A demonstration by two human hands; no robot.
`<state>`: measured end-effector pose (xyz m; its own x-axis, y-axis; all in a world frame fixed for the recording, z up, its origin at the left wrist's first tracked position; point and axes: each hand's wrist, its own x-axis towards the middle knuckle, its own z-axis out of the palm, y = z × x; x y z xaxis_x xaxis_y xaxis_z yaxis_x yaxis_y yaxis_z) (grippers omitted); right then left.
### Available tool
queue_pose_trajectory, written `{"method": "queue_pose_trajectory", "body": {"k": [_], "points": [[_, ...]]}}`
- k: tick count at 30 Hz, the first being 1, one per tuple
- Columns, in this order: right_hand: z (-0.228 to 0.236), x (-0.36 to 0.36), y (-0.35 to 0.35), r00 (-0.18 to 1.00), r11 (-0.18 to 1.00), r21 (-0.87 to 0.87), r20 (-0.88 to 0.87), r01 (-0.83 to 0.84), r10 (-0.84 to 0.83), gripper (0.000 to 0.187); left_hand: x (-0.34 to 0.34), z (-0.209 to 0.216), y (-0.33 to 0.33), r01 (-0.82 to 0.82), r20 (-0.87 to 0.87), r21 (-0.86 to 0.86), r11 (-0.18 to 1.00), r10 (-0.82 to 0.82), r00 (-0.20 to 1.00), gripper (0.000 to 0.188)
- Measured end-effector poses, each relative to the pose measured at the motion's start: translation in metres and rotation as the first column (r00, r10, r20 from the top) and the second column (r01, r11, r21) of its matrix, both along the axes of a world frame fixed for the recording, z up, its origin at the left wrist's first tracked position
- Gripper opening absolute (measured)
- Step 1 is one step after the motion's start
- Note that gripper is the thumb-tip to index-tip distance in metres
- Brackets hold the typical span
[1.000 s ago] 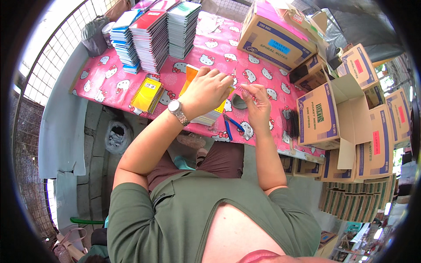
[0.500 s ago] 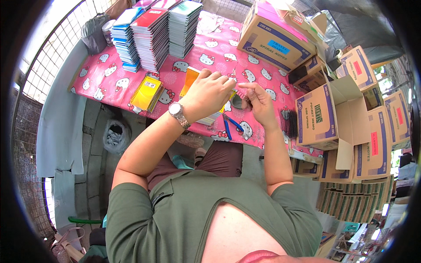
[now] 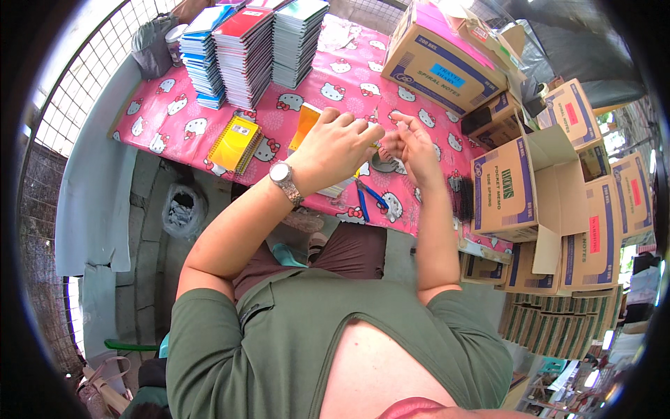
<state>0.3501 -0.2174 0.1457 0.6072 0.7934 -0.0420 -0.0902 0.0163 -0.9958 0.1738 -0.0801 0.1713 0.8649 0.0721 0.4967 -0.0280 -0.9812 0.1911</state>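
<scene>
Head view, looking down on a seated person in a green shirt at a desk covered with a pink cartoon-cat cloth. The left hand, with a metal wristwatch on the wrist, is raised above the desk edge with its fingers curled together; the right hand is lifted just beside it, fingers bent and pinched toward the left. The fingertips of both hands meet over a small item that is too small to identify, so whether either hand clamps something cannot be told. Directly beneath the left hand lies an orange-covered notebook, partly hidden by that hand. A blue-handled tool rests on the cloth near the desk's front edge, below the two hands. A yellow spiral notebook lies to the left, well apart from the hands. Three tall stacks of spiral notebooks stand at the far side of the desk. A large cardboard box sits at the far right of the desk, and further open cardboard boxes are piled to the right of the person. A black spiral binding coil lies beside these boxes, near the right forearm
</scene>
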Motion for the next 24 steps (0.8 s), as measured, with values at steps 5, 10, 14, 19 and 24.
{"method": "queue_pose_trajectory", "body": {"k": [5, 10, 14, 19, 24], "points": [[-0.200, 0.064, 0.009, 0.582, 0.468, -0.596, 0.790, 0.653, 0.193, 0.074, 0.013, -0.006, 0.003, 0.074, -0.021, -0.034, 0.997, -0.075, 0.997, 0.025], [-0.113, 0.069, 0.022, 0.809, 0.676, -0.707, 0.513, 0.207, 0.288, 0.058, -0.008, -0.016, 0.015, -0.195, 0.185, 0.047, 0.980, 0.184, 0.965, 0.029], [0.031, 0.015, 0.007, 0.747, 0.669, 0.539, -0.107, -0.512, 0.657, 0.046, -0.010, -0.012, 0.021, -0.091, 0.039, -0.058, 0.994, 0.093, 0.995, 0.032], [0.053, 0.026, -0.011, 0.717, 0.698, 0.192, 0.054, -0.690, 0.695, 0.054, -0.002, -0.007, 0.016, -0.025, 0.032, -0.105, 0.994, 0.029, 0.999, 0.036], [0.058, 0.021, -0.006, 0.619, 0.766, -0.437, 0.454, -0.472, 0.641, 0.066, -0.004, -0.005, 0.019, 0.013, 0.042, -0.153, 0.988, -0.007, 0.999, 0.038]]}}
